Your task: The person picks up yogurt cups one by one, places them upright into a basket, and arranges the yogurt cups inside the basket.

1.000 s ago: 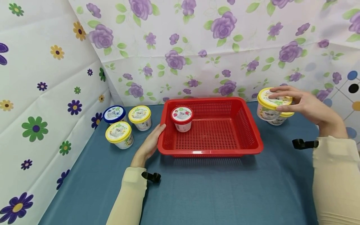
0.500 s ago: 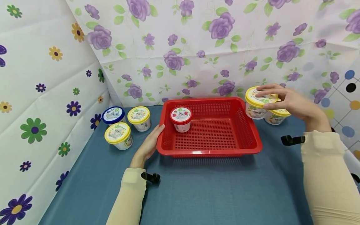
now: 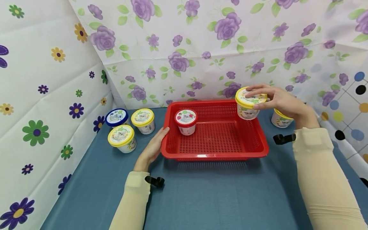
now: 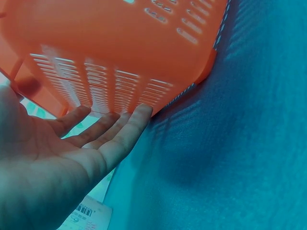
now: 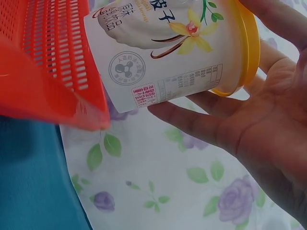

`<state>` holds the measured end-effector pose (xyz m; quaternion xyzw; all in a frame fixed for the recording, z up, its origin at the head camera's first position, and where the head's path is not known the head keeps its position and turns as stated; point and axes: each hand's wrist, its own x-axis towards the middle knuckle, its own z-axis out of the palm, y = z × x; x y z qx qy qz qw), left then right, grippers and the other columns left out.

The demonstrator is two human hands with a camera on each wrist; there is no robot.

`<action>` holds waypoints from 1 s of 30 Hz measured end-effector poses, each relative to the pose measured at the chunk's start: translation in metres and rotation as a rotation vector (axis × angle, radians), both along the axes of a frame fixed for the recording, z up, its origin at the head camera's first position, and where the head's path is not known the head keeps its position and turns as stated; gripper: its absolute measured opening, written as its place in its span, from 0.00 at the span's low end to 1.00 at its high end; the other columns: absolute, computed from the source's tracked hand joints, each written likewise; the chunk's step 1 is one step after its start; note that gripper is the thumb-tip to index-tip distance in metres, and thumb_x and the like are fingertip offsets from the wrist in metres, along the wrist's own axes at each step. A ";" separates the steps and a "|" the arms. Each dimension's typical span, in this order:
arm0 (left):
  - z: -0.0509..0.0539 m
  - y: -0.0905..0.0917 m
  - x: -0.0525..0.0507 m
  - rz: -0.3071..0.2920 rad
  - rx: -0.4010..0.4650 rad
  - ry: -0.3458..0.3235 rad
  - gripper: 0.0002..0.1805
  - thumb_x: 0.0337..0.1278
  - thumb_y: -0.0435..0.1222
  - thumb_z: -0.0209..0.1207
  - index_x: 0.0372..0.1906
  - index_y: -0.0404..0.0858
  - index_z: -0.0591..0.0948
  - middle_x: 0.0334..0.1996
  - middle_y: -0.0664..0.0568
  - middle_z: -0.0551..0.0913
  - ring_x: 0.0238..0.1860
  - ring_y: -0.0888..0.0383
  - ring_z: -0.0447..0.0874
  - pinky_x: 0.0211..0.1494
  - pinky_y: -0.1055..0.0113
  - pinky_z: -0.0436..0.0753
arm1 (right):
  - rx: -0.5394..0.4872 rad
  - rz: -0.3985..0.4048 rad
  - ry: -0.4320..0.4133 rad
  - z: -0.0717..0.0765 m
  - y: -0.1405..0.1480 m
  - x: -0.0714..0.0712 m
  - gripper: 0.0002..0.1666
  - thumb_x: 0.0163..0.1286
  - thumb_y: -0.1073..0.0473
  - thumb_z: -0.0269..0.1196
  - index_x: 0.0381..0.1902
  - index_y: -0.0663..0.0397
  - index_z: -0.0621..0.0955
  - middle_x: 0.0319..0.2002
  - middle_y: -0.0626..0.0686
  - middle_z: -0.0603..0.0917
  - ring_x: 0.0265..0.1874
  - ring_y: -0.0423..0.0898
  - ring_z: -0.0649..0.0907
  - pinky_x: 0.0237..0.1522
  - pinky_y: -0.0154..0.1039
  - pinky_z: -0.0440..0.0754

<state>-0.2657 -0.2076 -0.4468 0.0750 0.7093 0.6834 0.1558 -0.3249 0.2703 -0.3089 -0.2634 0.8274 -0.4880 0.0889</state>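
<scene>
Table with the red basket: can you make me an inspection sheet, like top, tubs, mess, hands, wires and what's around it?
Surface: blue cloth, with the basket standing on it.
Job's things: a red tub upright in the basket; a held tub at the basket's back right corner; a blue tub and two yellow tubs left of it; one more yellow tub right of it.
Clutter: nothing seen.
Left hand: fingers touch the basket's left side.
Right hand: grips the held tub, fingers on its yellow lid.
Cables: nothing seen.
Surroundings: flowered sheets behind and left; a dotted sheet at right.
</scene>
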 end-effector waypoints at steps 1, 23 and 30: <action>0.000 0.000 0.000 -0.001 0.000 0.001 0.36 0.81 0.59 0.44 0.82 0.46 0.56 0.72 0.39 0.70 0.69 0.41 0.73 0.68 0.46 0.77 | -0.001 0.004 -0.001 0.000 -0.002 -0.001 0.26 0.73 0.65 0.66 0.68 0.57 0.80 0.74 0.48 0.66 0.69 0.47 0.64 0.54 0.33 0.80; -0.002 0.000 -0.001 0.003 0.009 0.001 0.36 0.81 0.59 0.43 0.81 0.45 0.56 0.71 0.39 0.71 0.67 0.42 0.74 0.64 0.54 0.80 | 0.014 0.101 -0.036 -0.009 -0.037 -0.025 0.26 0.72 0.63 0.68 0.68 0.53 0.81 0.75 0.45 0.66 0.70 0.48 0.65 0.57 0.41 0.78; -0.001 0.000 -0.001 0.003 0.007 -0.001 0.36 0.81 0.59 0.43 0.81 0.45 0.56 0.72 0.39 0.70 0.68 0.42 0.73 0.65 0.51 0.79 | -0.006 0.160 -0.051 -0.013 -0.047 -0.031 0.25 0.73 0.66 0.67 0.67 0.57 0.80 0.75 0.48 0.64 0.71 0.49 0.64 0.58 0.39 0.78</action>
